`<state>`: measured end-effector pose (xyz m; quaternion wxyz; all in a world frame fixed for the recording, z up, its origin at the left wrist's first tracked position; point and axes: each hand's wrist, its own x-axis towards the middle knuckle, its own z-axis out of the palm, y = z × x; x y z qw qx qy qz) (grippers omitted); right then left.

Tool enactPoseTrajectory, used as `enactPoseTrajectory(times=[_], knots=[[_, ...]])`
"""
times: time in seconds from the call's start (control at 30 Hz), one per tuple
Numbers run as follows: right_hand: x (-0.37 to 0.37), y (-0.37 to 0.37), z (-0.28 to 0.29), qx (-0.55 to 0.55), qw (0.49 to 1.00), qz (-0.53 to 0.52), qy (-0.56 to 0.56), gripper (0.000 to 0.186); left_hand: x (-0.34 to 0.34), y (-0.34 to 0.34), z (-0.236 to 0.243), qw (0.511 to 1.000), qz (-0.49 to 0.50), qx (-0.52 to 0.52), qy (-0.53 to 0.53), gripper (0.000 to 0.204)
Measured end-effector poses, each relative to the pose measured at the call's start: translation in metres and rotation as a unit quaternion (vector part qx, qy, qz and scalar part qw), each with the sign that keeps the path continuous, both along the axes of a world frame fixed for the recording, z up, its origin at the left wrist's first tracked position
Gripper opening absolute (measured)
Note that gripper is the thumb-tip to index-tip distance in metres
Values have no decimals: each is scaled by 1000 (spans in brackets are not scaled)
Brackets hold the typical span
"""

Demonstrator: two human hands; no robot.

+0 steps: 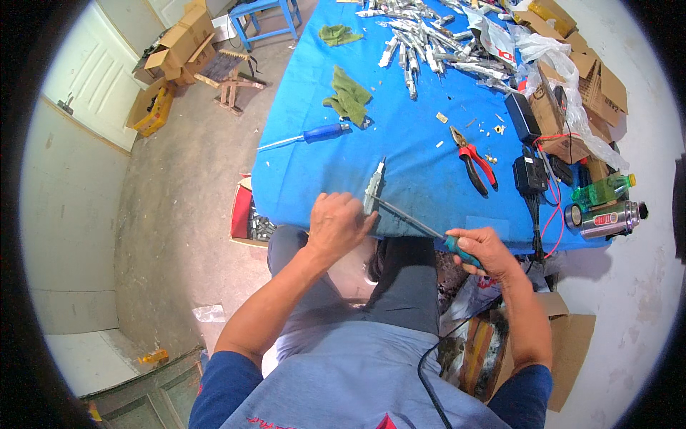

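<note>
My left hand [337, 224] is closed, its fingers pressed on the lower end of a slim grey metal part with a pointed tip [376, 179], which lies at the near edge of the blue-covered table. Wrapped round the teal handle of a screwdriver [413, 221] is my right hand [486, 250]. The screwdriver's shaft slants up to the left, and its tip meets the side of the grey part. Pliers with red and black handles [474, 163] lie farther right. A second screwdriver with a blue handle [323, 133] rests at the table's left side.
Many similar slim parts [429, 46] lie heaped at the far side. Two green cloths [348, 96] sit at left. Along the right edge stand a black power adapter [529, 174], a steel flask [607, 219], a green bottle [604, 190] and cardboard boxes [600, 89]. Below the table's left corner is a box of metal pieces [259, 227].
</note>
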<state>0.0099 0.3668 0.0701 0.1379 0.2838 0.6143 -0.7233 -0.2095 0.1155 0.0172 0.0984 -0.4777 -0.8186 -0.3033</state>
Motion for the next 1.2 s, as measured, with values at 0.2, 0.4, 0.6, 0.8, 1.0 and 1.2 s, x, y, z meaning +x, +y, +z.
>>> enactPoseTrajectory(times=[0.2, 0.4, 0.6, 0.8, 1.0, 1.2], knots=[[19, -11, -47, -177, 982, -69, 6, 47, 5, -2, 0, 1000, 18, 12, 7, 35], [32, -36, -68, -289, 950, -114, 13, 40, 6, -1, -7, 999, 36, 35, -2, 35], [49, -61, -120, -390, 908, -142, 61, 35, 8, -2, -2, 998, 25, 58, -15, 34], [55, -69, -115, -366, 916, -156, 47, 34, 8, -5, -1, 998, 14, 65, -24, 35], [52, -76, -64, -18, 983, -171, 57, 43, 12, -3, -4, 996, 38, 82, -12, 34], [32, -113, -18, 144, 953, -244, 106, 47, 12, -1, -5, 996, 34, 86, -6, 34]])
